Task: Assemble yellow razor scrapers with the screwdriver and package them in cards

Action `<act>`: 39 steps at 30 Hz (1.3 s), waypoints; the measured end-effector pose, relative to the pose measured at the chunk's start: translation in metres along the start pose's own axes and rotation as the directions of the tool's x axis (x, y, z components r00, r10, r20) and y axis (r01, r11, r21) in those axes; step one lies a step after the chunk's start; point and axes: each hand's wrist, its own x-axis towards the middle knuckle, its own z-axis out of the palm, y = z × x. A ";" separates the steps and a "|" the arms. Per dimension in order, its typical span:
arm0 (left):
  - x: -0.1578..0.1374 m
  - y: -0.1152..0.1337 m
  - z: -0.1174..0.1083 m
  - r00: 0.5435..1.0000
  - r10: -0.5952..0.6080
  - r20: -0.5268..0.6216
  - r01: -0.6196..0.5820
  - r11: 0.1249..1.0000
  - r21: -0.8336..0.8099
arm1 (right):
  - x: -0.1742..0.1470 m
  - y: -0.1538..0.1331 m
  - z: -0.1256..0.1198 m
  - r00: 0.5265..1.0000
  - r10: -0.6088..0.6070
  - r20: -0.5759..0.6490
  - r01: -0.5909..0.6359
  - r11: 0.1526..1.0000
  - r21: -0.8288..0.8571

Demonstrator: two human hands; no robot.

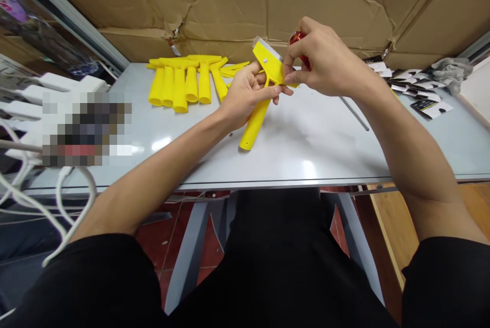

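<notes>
Head view: left hand (245,94) gripping yellow scraper (264,88) at the neck, handle end resting on table (314,144). Right hand (325,62) pinches the scraper head — red-handled screwdriver (296,38) tucked in its palm. Step: likely fastening the blade; next needs tip seated on the screw.

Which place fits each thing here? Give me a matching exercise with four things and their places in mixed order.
Things:
1. yellow scraper
2. pile of yellow handles
3. grey gloves
4. red-handled tool

Places:
A. far right of the table
B. in the right hand
C. between both hands, gripped by the left hand
D. far left part of the table, by the cardboard

Pairs: 1-C, 2-D, 3-A, 4-B
</notes>
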 end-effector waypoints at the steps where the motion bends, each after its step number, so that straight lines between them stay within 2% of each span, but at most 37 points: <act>1: -0.001 0.002 0.002 1.000 0.003 -0.006 -0.003 1.000 0.004 | 0.000 0.001 0.001 1.000 -0.003 -0.006 0.003 1.000 0.011; 9: -0.006 0.015 0.009 0.999 0.008 -0.047 -0.008 1.000 0.001 | 0.009 0.013 0.016 0.992 0.015 -0.125 0.005 0.987 0.163; 18: -0.007 0.015 0.010 0.989 -0.008 -0.145 0.018 0.998 0.067 | 0.005 0.000 0.007 0.999 0.051 -0.007 -0.050 0.993 0.107; 25: -0.004 0.006 0.000 0.995 0.076 -0.066 -0.070 0.994 0.088 | 0.006 0.006 0.021 0.990 0.000 -0.144 0.037 0.966 0.256; 31: -0.001 0.008 -0.003 0.997 0.037 -0.063 -0.038 0.999 -0.023 | 0.001 -0.008 0.014 0.993 0.012 -0.118 0.017 0.970 0.244; 35: 0.002 0.007 -0.009 0.996 0.076 -0.039 -0.079 0.993 -0.083 | -0.004 -0.015 0.008 0.993 0.058 -0.102 -0.025 0.956 0.291; 39: 0.004 0.004 -0.014 0.990 0.137 0.029 -0.135 0.990 -0.049 | 0.000 -0.009 0.014 0.989 0.067 -0.130 -0.021 0.944 0.330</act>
